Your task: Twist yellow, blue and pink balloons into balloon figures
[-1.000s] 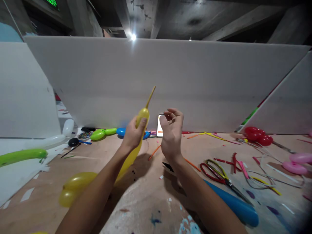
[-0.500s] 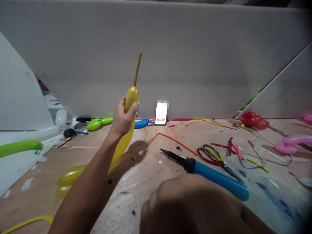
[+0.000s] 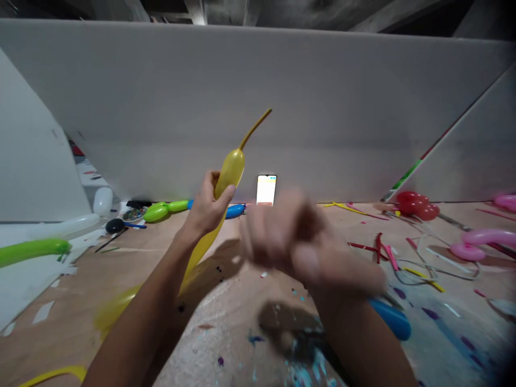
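A long yellow modelling balloon (image 3: 233, 167) slants upward in my left hand (image 3: 207, 207), with the fingers wrapped round it below its rounded end. Its thin uninflated tail points up and to the right. Lower down, the balloon runs behind my left forearm, and another inflated yellow part shows to the left of it, blurred. My right hand (image 3: 298, 236) is raised over the table to the right of the balloon, apart from it. Motion smears its fingers, and I cannot make out anything in them. Behind the right forearm, only the end of a blue balloon pump (image 3: 393, 320) shows.
A lit phone (image 3: 266, 189) leans against the grey panel (image 3: 322, 118). Green balloons (image 3: 157, 212), a blue balloon (image 3: 234, 211) and a black balloon (image 3: 115, 225) lie left of it. Red balloons (image 3: 415, 205), pink balloons (image 3: 471, 250) and balloon scraps lie right.
My right hand has risen from the bottom foreground to mid-view, now covering the orange strip, the scissors and most of the pump. The balloon's tail leans further right. The view has tilted up slightly.
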Motion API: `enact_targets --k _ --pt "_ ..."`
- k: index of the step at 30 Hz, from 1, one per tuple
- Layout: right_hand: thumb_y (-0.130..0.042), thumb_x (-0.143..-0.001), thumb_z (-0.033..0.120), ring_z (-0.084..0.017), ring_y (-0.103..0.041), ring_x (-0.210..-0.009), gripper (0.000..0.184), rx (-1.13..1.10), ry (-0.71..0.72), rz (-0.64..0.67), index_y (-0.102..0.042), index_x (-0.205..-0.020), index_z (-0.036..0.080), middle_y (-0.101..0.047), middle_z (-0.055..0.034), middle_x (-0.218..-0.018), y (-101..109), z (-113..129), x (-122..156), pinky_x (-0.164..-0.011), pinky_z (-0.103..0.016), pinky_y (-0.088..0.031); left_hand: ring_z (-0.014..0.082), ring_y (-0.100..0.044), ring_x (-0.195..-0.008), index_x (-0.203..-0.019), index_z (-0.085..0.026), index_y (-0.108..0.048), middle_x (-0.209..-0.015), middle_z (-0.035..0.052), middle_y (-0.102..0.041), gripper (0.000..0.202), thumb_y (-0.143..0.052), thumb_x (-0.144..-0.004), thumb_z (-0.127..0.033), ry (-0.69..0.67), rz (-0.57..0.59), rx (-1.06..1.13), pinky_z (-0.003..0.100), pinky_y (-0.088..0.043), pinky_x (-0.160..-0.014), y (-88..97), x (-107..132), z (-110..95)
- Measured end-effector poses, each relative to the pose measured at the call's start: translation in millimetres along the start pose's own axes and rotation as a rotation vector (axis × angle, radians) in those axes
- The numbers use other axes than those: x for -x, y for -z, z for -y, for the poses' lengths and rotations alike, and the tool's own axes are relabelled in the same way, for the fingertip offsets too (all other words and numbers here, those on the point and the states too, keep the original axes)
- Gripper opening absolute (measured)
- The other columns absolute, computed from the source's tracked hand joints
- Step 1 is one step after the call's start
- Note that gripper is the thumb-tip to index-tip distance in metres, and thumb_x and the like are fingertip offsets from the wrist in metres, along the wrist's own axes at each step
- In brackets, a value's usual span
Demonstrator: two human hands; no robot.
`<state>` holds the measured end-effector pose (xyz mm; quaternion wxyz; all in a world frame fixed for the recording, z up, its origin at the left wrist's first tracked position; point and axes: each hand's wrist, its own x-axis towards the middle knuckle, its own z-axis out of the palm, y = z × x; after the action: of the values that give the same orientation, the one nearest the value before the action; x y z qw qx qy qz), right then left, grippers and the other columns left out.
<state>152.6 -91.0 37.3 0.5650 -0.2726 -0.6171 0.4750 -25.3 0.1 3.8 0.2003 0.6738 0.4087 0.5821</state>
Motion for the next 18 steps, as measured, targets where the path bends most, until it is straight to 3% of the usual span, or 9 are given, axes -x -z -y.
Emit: enact_targets --k 1,2,3,5,7,9,13,16,18 --pt "-0.072 -0.072 0.046 -0.025 -0.061 -0.092 0.037 -0.009 0.063 -0.056 -0.061 -0.105 0.035 -0.061 -0.0020 -0.085 0 -3 -12 -0.082 -0.044 -0.055 0.0163 -0.061 -0.078 -0.117 -0.021 -0.049 -0.100 0.0054 -0.062 0.038 -0.058 -0.085 -0.041 -0.007 0.028 0.046 0.029 -0.049 -0.072 -1.4 1 -3" --pt "-0.070 -0.072 0.048 -0.023 -0.060 -0.093 0.037 -0.007 0.140 -0.196 -0.060 -0.104 0.033 -0.060 -0.0016 -0.084 0 -9 -25 -0.085 -0.042 -0.054 0.0163 -0.062 -0.078 -0.121 -0.023 -0.048 -0.101 0.0054 -0.063 0.041 -0.057 -0.086 -0.042 -0.011 0.062 0.092 0.029 -0.049 -0.072 -3.7 2 -6" --pt "-0.068 -0.074 0.048 -0.022 -0.059 -0.099 0.039 0.005 0.172 -0.224 -0.058 -0.107 0.031 -0.060 -0.0024 -0.090 1 -18 -38 -0.088 -0.039 -0.052 0.0173 -0.063 -0.081 -0.125 -0.024 -0.048 -0.104 0.0058 -0.064 0.044 -0.057 -0.086 -0.043 -0.015 0.105 0.122 0.030 -0.050 -0.075 -6.6 4 -8" --pt "-0.070 -0.072 0.049 -0.020 -0.059 -0.098 0.041 -0.021 0.174 -0.156 -0.057 -0.105 0.027 -0.061 -0.0027 -0.094 5 -39 -61 -0.085 -0.034 -0.052 0.0205 -0.063 -0.094 -0.127 -0.025 -0.050 -0.112 0.0071 -0.064 0.047 -0.059 -0.085 -0.044 -0.028 0.189 0.122 0.031 -0.049 -0.082 -13.6 7 -11" --pt "-0.068 -0.075 0.050 -0.018 -0.061 -0.095 0.038 -0.084 0.079 -0.025 -0.059 -0.099 0.023 -0.063 -0.0041 -0.095 12 -55 -74 -0.083 -0.032 -0.052 0.0221 -0.062 -0.101 -0.128 -0.025 -0.053 -0.119 0.0078 -0.063 0.047 -0.057 -0.085 -0.045 -0.038 0.259 0.085 0.030 -0.047 -0.085 -20.1 9 -9" --pt "-0.067 -0.077 0.048 -0.018 -0.062 -0.094 0.033 -0.166 0.056 -0.031 -0.059 -0.094 0.021 -0.064 -0.0046 -0.097 17 -62 -77 -0.083 -0.032 -0.051 0.0221 -0.062 -0.097 -0.128 -0.023 -0.052 -0.117 0.0083 -0.064 0.048 -0.054 -0.087 -0.048 -0.031 0.303 0.039 0.030 -0.047 -0.080 -23.8 10 -4" --pt "-0.071 -0.075 0.046 -0.017 -0.064 -0.095 0.032 -0.399 0.135 -0.202 -0.057 -0.092 0.024 -0.067 -0.0020 -0.098 20 -58 -74 -0.083 -0.033 -0.052 0.0216 -0.061 -0.084 -0.111 -0.018 -0.061 -0.096 0.0070 -0.068 0.045 -0.049 -0.088 -0.054 0.007 0.393 -0.158 0.029 -0.045 -0.071 -22.9 9 1" --pt "-0.065 -0.075 0.058 -0.017 -0.065 -0.079 0.038 -0.490 0.140 -0.250 -0.056 -0.091 0.024 -0.065 0.0006 -0.081 18 -59 -74 -0.072 -0.032 -0.054 0.0197 -0.059 -0.076 -0.099 -0.016 -0.062 -0.087 0.0058 -0.067 0.047 -0.040 -0.091 -0.057 -0.007 0.494 -0.286 0.029 -0.042 -0.067 -23.0 10 -3" --pt "-0.056 -0.077 0.067 -0.014 -0.062 -0.064 0.045 -0.533 0.129 -0.276 -0.055 -0.088 0.023 -0.060 0.0025 -0.068 16 -63 -76 -0.063 -0.029 -0.053 0.0206 -0.060 -0.077 -0.100 -0.016 -0.060 -0.089 0.0068 -0.067 0.046 -0.038 -0.093 -0.056 -0.041 0.514 -0.368 0.029 -0.042 -0.068 -27.0 13 -5"
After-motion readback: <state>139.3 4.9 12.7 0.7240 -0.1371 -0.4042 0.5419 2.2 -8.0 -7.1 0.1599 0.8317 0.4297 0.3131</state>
